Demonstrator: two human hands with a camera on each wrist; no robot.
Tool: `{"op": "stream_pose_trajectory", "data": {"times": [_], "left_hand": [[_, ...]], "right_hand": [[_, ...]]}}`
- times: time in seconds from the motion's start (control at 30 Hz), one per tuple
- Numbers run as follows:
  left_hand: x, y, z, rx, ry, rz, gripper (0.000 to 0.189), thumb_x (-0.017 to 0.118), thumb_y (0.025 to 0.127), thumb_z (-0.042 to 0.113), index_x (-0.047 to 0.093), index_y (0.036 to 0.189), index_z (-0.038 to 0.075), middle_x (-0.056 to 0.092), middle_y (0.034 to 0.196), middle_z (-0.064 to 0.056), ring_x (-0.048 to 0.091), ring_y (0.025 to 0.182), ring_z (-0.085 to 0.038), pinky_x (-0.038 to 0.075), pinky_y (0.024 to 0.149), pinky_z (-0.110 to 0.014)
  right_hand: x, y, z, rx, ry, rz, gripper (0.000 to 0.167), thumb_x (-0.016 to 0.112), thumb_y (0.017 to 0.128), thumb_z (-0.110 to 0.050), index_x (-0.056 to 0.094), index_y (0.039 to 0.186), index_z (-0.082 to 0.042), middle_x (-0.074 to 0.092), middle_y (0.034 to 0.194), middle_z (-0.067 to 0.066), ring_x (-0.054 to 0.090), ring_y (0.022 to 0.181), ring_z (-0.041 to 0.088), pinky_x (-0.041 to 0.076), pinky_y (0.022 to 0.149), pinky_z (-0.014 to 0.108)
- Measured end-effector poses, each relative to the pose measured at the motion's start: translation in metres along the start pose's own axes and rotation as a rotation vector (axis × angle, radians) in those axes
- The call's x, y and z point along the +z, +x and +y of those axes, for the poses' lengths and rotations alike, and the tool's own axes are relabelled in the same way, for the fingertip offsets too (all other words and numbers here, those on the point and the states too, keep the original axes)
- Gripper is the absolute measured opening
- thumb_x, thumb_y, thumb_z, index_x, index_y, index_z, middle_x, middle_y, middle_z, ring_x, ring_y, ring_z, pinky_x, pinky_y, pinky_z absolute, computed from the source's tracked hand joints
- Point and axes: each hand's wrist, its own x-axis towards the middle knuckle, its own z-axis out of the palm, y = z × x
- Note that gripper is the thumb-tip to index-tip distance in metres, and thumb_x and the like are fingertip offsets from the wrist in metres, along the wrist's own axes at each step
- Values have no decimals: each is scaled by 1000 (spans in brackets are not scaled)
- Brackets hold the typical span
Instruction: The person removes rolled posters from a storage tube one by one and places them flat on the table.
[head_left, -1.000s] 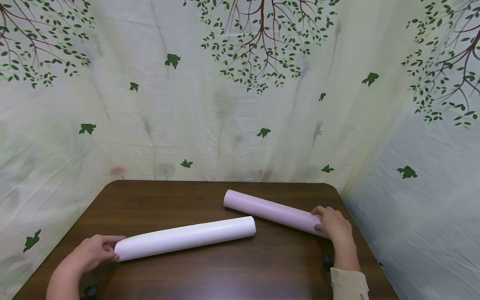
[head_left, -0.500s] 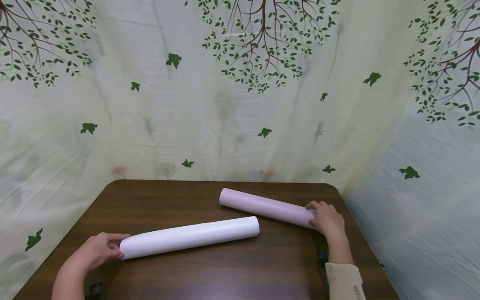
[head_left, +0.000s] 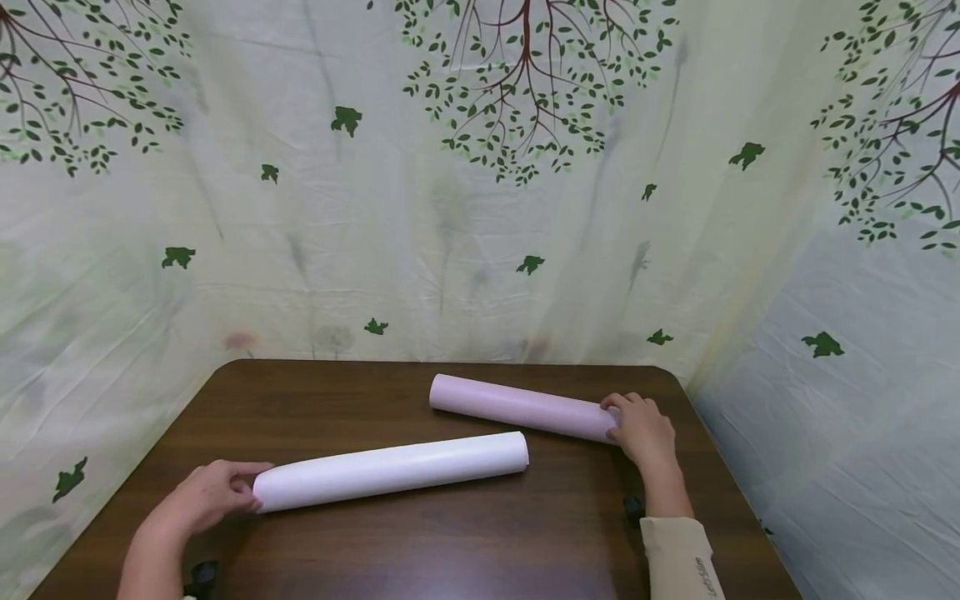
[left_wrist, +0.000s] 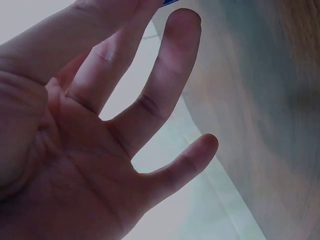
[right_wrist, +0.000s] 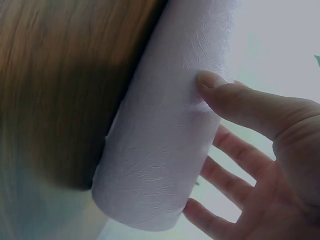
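Observation:
A long white roll (head_left: 393,471) of sheet material lies slanted across the table, its right end farther from me. My left hand (head_left: 210,497) pinches its left end between thumb and fingers. In the left wrist view the other fingers (left_wrist: 175,65) spread away, and the pinch is cut off at the top. Behind it lies a lilac roll (head_left: 517,406) with an embossed, wallpaper-like surface. My right hand (head_left: 645,429) grips the right end of that roll. In the right wrist view the thumb (right_wrist: 212,82) presses its near side, with fingertips at its edge.
The brown wooden table (head_left: 450,542) has rounded back corners. Pale cloth (head_left: 450,250) printed with trees and green leaves hangs behind it and along both sides. A dark wrist device (head_left: 202,575) sits below each hand.
The lilac roll has moved left and slightly away with my right hand. The white roll has shifted a little to the right, together with my left hand.

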Motion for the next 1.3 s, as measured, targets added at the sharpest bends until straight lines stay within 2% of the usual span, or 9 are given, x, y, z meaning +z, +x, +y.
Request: {"op": "stream_pose_trajectory", "data": {"times": [0.2, 0.7, 0.83, 1.3], "left_hand": [[2, 5, 7, 10, -14, 3, 55, 82, 83, 15, 70, 135, 0, 78, 87, 2, 62, 84, -13, 45, 73, -30], [8, 14, 22, 11, -55, 0, 53, 81, 85, 12, 69, 135, -1, 77, 85, 2, 61, 83, -14, 45, 73, -30], [10, 16, 25, -3, -75, -8, 54, 81, 85, 11, 69, 136, -1, 76, 84, 2, 60, 82, -13, 44, 73, -30], [16, 20, 31, 43, -54, 21, 53, 80, 84, 14, 71, 135, 2, 76, 84, 2, 59, 80, -14, 43, 69, -30]], "right_hand": [[8, 9, -6, -31, -23, 59, 39, 82, 93, -19, 70, 129, -21, 63, 142, 19, 57, 129, 46, 53, 93, 66], [24, 26, -23, -72, 4, 166, 36, 84, 91, -16, 73, 125, -22, 66, 139, 15, 55, 133, 45, 47, 105, 65], [29, 30, -26, -78, 7, 174, 37, 84, 91, -16, 73, 126, -22, 66, 139, 14, 55, 134, 44, 47, 106, 64], [36, 41, -33, -98, 9, 198, 37, 84, 91, -15, 73, 125, -23, 67, 137, 13, 56, 133, 42, 47, 107, 62]]}}
